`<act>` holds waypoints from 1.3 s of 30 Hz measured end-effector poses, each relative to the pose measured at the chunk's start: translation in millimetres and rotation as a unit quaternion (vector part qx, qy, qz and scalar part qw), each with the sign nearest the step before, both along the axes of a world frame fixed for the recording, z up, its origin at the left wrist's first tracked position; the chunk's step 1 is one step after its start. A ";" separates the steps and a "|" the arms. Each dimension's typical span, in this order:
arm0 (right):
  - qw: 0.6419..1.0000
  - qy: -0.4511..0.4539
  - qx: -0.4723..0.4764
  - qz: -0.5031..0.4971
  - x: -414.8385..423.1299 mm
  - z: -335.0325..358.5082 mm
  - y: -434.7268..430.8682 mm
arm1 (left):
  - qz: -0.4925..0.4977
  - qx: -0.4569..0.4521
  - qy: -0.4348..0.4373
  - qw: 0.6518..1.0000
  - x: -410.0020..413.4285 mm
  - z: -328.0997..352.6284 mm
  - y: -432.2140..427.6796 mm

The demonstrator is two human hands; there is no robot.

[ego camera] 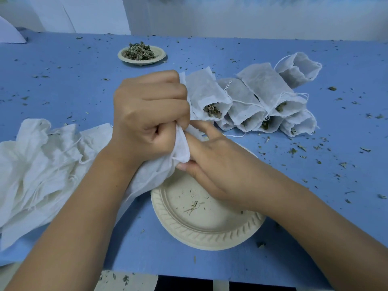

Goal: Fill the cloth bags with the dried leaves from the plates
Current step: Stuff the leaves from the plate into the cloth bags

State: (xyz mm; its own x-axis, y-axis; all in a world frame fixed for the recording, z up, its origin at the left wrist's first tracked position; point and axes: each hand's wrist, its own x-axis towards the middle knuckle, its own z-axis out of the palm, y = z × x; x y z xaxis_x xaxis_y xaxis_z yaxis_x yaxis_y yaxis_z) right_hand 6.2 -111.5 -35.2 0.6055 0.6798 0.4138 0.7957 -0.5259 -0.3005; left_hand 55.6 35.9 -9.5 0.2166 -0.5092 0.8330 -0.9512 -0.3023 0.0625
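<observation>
My left hand [147,110] grips the gathered top of a white cloth bag [155,173] above a beige plate [201,234] that holds only a few leaf scraps. My right hand [210,162] pinches the same bag's rim from the right, fingers partly inside the opening. What the bag holds is hidden. Several filled bags [252,101] lie in a row behind my hands, dried leaves showing at their mouths. A second small plate [142,59] at the back carries a heap of dried leaves [139,51].
A pile of flat white cloth bags [42,160] lies at the left on the blue table [336,164]. Leaf crumbs are scattered over the table. The table's near edge runs along the bottom; a white wall stands behind.
</observation>
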 end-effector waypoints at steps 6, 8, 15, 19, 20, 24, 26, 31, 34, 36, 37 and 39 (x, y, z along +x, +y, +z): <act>0.983 0.061 0.174 0.002 3.6 11.1 -21.7 | 0.013 0.009 0.014 1.000 5.1 0.2 2.3; 0.986 0.011 0.169 -0.008 4.3 13.4 -23.0 | 0.021 -0.002 0.014 1.000 5.2 0.1 3.2; 0.998 -0.056 -0.021 0.005 4.9 -9.5 -2.1 | -0.031 0.026 -0.025 0.999 -7.0 -2.5 -10.7; 0.994 -0.108 -0.032 -0.015 9.2 -16.0 3.5 | -0.031 0.030 -0.031 0.999 -5.7 -3.6 -12.2; 0.993 -0.116 -0.030 -0.018 10.0 -16.8 2.8 | -0.027 0.025 -0.029 0.999 -5.7 -3.7 -13.6; 0.990 -0.109 0.080 -0.023 13.8 -15.5 -6.3 | 0.027 -0.018 0.047 0.998 -9.5 -1.6 -20.0; 0.984 -0.091 0.144 -0.056 14.5 -10.8 -14.7 | 0.045 -0.041 0.131 0.990 -12.0 0.2 -16.6; 0.944 -0.029 0.256 -0.207 15.6 9.4 -39.8 | 0.116 0.146 0.325 0.927 -10.9 1.2 1.5; 0.927 -0.024 0.281 -0.247 14.5 27.9 -54.1 | 0.141 0.150 0.314 0.927 -4.3 10.8 -6.4; 0.933 -0.054 0.263 -0.238 11.8 41.4 -63.6 | 0.160 0.127 0.258 0.944 6.7 27.7 -16.1; 0.935 -0.077 0.251 -0.239 12.0 46.9 -67.9 | 0.170 0.125 0.218 0.953 14.8 36.7 -22.0; 0.928 -0.119 0.218 -0.276 16.1 54.5 -72.2 | 0.214 0.130 0.140 0.958 35.7 52.0 -37.9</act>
State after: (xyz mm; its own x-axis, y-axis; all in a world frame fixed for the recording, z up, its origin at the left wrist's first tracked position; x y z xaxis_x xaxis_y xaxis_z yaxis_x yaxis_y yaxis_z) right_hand 22.4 -183.7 19.3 0.6676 0.0291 0.7439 0.5117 -0.7437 -0.4302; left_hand 91.2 -2.0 42.5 0.6488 -0.5059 0.5684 -0.6931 -0.7013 0.1668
